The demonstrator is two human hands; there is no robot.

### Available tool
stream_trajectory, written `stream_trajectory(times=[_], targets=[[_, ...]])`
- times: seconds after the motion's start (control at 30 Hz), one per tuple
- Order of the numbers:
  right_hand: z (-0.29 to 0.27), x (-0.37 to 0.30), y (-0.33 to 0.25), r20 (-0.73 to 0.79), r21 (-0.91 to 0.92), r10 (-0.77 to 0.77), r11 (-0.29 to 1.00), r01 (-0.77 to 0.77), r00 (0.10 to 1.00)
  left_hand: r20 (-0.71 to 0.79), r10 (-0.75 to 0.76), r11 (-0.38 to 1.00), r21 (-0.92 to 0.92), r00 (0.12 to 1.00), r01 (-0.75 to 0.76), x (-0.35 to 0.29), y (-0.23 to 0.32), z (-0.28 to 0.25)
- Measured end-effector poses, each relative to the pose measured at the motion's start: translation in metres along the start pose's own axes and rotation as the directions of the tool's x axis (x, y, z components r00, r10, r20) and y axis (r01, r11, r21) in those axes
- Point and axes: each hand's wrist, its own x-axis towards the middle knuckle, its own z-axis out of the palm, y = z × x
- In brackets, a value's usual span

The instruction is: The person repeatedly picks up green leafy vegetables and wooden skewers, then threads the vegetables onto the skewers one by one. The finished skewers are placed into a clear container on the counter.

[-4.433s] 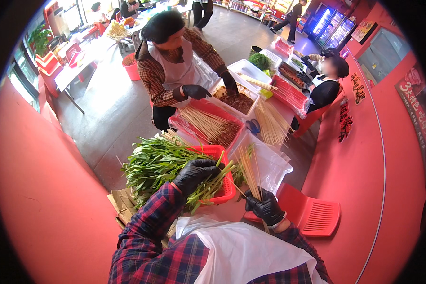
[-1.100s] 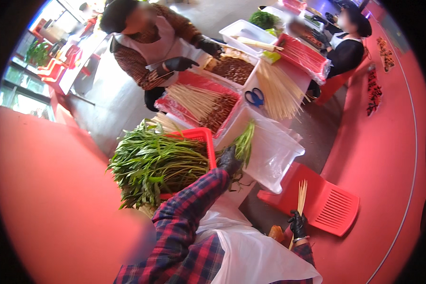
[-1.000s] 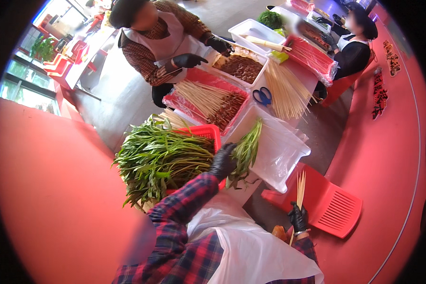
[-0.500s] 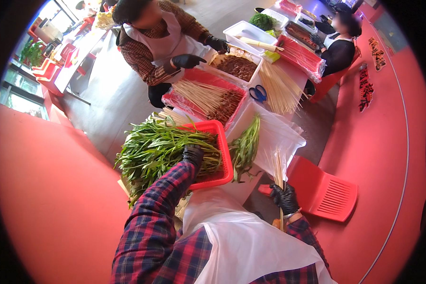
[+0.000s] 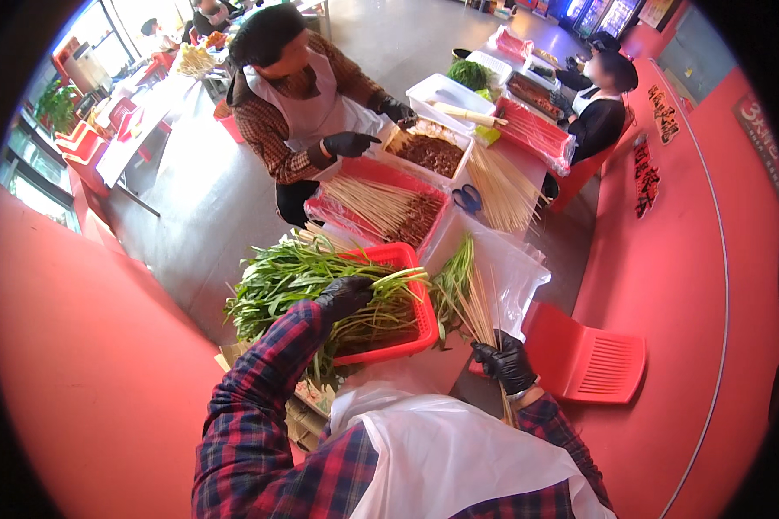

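Note:
My left hand (image 5: 344, 297), in a black glove, is closed round some stalks of long leafy greens (image 5: 273, 277). Their pale stem ends point right, over the rim of a red plastic basket (image 5: 426, 316) heaped with the same greens. In my right hand (image 5: 506, 362), also gloved in black, is a bundle of thin bamboo skewers (image 5: 478, 307), fanned at the upper end. Just beyond that hand lies a white plastic tub (image 5: 511, 268) with clear film in it. A smaller bunch of greens (image 5: 455, 281) lies over the tub's left side, beside the skewer tips.
Across the table, a person's gloved hands (image 5: 350, 144) are at a white tub of dark meat (image 5: 428, 154). Nearer stands a red tray of meat skewers (image 5: 420, 221). Blue-handled scissors (image 5: 467, 199) lie beside loose skewers (image 5: 502, 186). A red chair (image 5: 593, 355) stands at right.
My left hand has shifted slightly left and lifted stalks, whose stem ends now stick out rightward. The skewers in my right hand have tilted left and fanned out.

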Motion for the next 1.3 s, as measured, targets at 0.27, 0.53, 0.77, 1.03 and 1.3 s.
stream_trajectory(times=[0.27,0.53,0.77,1.03,1.3], targets=[[0.047,0.007,-0.064,0.130,0.059,-0.147,0.988,0.140,0.981,0.025,0.079,0.803,-0.595,0.997,-0.049,-0.044,0.042,-0.038],[0.079,0.039,-0.116,0.154,0.082,-0.298,0.954,0.288,0.942,0.004,0.104,0.458,-0.888,0.995,-0.044,-0.054,0.040,-0.032],[0.105,0.073,-0.121,0.256,0.162,-0.289,0.954,0.254,0.923,0.144,0.175,0.639,-0.769,0.974,-0.001,-0.056,0.039,-0.035],[0.109,0.081,-0.110,0.206,0.278,-0.367,0.911,0.305,0.907,-0.033,0.272,0.785,-0.571,0.962,-0.241,-0.062,0.052,-0.037],[0.106,0.066,-0.115,0.236,0.111,-0.395,0.919,0.379,0.888,-0.512,0.481,0.824,-0.014,0.712,-0.567,-0.063,0.095,-0.049]])
